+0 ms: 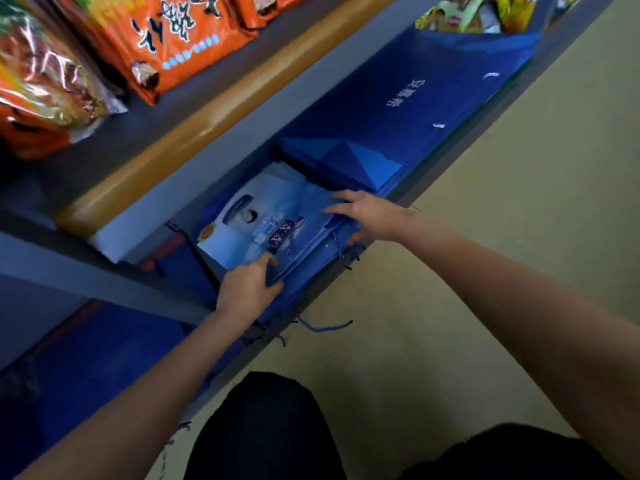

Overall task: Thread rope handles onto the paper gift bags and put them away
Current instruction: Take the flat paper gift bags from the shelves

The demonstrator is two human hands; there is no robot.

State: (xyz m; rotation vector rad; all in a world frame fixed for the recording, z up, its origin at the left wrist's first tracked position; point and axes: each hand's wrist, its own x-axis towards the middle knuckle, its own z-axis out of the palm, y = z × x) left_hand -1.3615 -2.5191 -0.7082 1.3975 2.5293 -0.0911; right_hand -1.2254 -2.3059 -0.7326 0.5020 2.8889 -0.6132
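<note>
Both hands are down on the low shelf, settling a flat gift bag onto the stack.

The left hand (247, 289) pinches the near edge of the flat blue-and-white printed paper gift bag (263, 220), its grip closed on the paper; the right hand (367, 216) lies spread across the top, fingers straight, likely squaring it on the grey lower shelf (415, 188). Blue rope handles (325, 328) dangle over the shelf lip, beside folded dark blue paper bags (398, 126).
</note>
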